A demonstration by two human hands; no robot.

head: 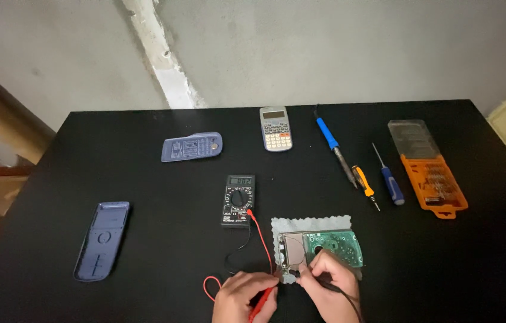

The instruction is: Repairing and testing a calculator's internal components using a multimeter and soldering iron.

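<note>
Black bench [145,179] carries everything here. At about six o'clock lies a hard drive [318,248], green circuit board upward, on a grey cloth [283,224]. Both hands work at its near left corner. The left hand [245,296] is closed around a red probe [263,302], tip angled toward the drive's corner; the right hand [330,287] is closed around a black probe [324,281] whose tip sits at the same edge, though the exact contact points are too small to tell. Red and black leads run back to a black multimeter [238,200] just beyond the drive, toward eleven o'clock from it.

The step in hand looks like probing the board with the meter. By my judgement, the next move calls for holding both tips steady on their pads while glancing up at the display.

Farther off, at twelve o'clock, sits a grey calculator [276,128]. At one o'clock lie a blue-handled soldering iron [335,146], an orange screwdriver [365,185] and a blue screwdriver [389,179]; an orange bit case [435,179] lies at two o'clock. Two blue plastic covers rest at ten o'clock [192,146] and eight o'clock [103,239].
</note>
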